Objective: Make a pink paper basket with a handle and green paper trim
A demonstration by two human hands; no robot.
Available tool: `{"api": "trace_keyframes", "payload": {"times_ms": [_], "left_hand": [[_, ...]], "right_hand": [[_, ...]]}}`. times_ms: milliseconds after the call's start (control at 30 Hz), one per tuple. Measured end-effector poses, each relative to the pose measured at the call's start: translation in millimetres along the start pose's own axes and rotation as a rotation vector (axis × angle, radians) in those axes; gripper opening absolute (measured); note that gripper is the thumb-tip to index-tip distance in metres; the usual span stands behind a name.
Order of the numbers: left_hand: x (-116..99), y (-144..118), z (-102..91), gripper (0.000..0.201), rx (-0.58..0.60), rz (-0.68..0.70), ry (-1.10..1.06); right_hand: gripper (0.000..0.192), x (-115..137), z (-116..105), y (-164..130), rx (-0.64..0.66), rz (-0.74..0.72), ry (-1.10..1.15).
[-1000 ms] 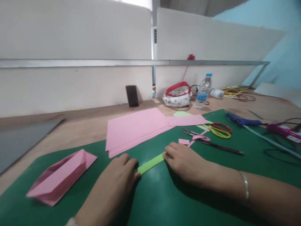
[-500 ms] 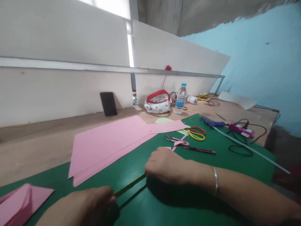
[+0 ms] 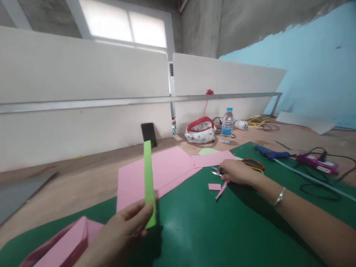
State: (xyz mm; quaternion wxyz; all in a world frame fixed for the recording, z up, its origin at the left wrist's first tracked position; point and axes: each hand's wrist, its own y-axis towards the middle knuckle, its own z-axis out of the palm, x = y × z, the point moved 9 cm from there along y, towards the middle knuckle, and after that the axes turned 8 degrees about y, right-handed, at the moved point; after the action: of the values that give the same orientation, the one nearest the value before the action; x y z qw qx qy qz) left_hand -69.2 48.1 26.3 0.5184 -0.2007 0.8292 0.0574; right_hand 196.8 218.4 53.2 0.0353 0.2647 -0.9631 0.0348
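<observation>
My left hand (image 3: 126, 226) pinches the lower end of a folded green paper strip (image 3: 148, 178) and holds it upright above the green cutting mat (image 3: 211, 230). My right hand (image 3: 236, 172) reaches far right across the mat and rests on the small snips (image 3: 216, 171) beside the red and yellow scissors (image 3: 254, 165). Whether its fingers have closed on a tool I cannot tell. A pink paper scrap (image 3: 214, 186) and a thin pink strip (image 3: 221, 190) lie just in front of that hand.
Large pink sheets (image 3: 161, 168) lie behind the strip. A folded pink paper piece (image 3: 63, 248) sits bottom left. A phone (image 3: 149, 134), pouch (image 3: 200, 131) and water bottle (image 3: 227, 125) stand at the back. A blue glue gun (image 3: 268, 152), pink device (image 3: 317, 163) and cables lie right.
The green strip was flat on the mat under both hands. My left hand has lifted it upright; my right hand has let go and moved right to the tools.
</observation>
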Motion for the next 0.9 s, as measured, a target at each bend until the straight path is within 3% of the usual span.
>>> {"api": "trace_keyframes", "payload": {"times_ms": [133,267,400,467,500,600,667,767,900], "left_hand": [[11,5,16.3,0.009,0.06,-0.197,-0.427],[21,9,23.8,0.013,0.059,-0.201,-0.507],[31,14,29.9,0.007,0.06,-0.208,-0.605],[33,14,32.0,0.006,0.06,-0.213,-0.646],[34,14,32.9,0.01,0.062,-0.217,-0.664],[36,11,35.5,0.02,0.08,-0.228,-0.696],[38,9,37.6,0.025,0.102,-0.235,-0.702],[42,9,41.8,0.032,0.139,-0.248,-0.701],[42,10,46.8,0.036,0.179,-0.255,-0.711]], "right_hand": [[0.013,8,5,0,-0.051,-0.027,0.036],[0.022,11,-7,0,-0.164,0.014,0.09],[0.028,29,-37,-10,-0.271,0.03,0.227],[0.035,51,-41,-16,-0.194,-0.005,0.43],[0.037,65,-36,-19,-0.095,-0.022,0.596],[0.026,112,-8,-31,0.22,-0.067,0.966],[0.018,134,13,-38,0.317,-0.09,1.087],[0.018,152,33,-45,0.318,-0.161,1.222],[0.023,161,31,-56,0.229,-0.328,1.137]]}}
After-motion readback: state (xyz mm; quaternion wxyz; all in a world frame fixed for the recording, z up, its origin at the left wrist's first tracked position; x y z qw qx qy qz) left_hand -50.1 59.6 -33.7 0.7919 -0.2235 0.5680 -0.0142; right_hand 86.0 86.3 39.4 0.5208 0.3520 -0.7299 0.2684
